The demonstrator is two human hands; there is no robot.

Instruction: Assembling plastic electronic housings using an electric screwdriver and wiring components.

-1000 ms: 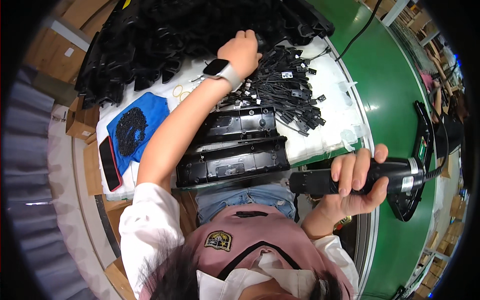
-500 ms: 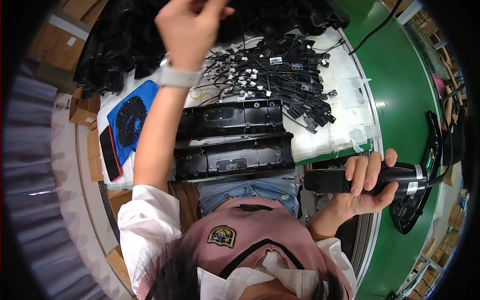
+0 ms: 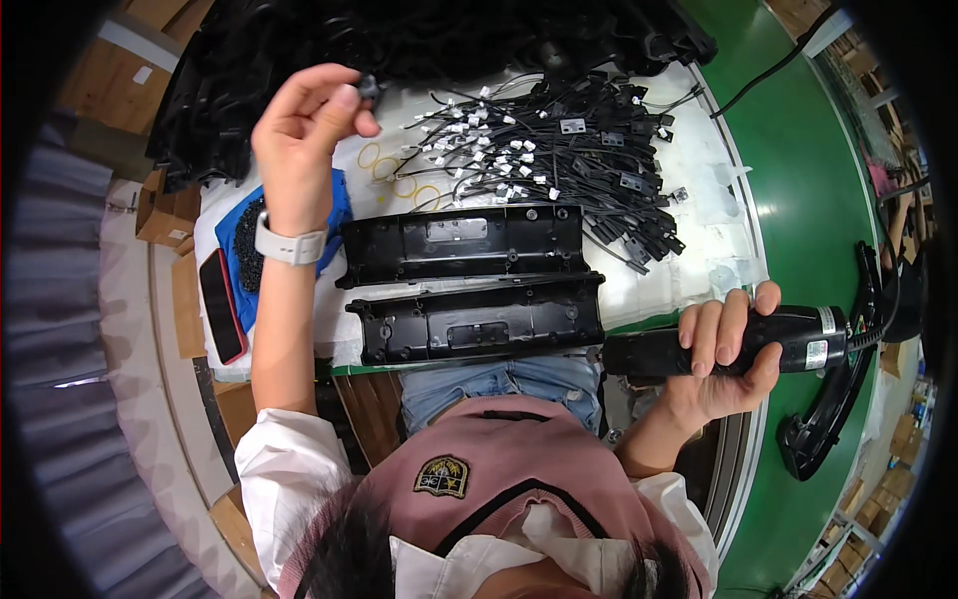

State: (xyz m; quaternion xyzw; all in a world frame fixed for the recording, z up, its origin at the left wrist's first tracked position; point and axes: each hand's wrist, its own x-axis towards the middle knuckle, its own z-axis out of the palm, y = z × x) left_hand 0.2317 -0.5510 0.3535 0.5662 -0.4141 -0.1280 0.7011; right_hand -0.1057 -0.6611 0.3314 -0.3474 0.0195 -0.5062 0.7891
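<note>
Your left hand (image 3: 304,130) pinches a small black part (image 3: 370,90) above the bench; your right hand (image 3: 723,349) grips the electric screwdriver (image 3: 728,349). Next, seat it carefully on the upper black panel (image 3: 464,243).

The person wears a pink vest (image 3: 499,469) with a dark V-neck trim and an embroidered shield badge (image 3: 443,476) on the chest, over a white shirt (image 3: 289,469) with sleeves pushed up. Blue jeans (image 3: 509,381) show at the lap. A white wristwatch (image 3: 287,246) bands the left wrist.
</note>
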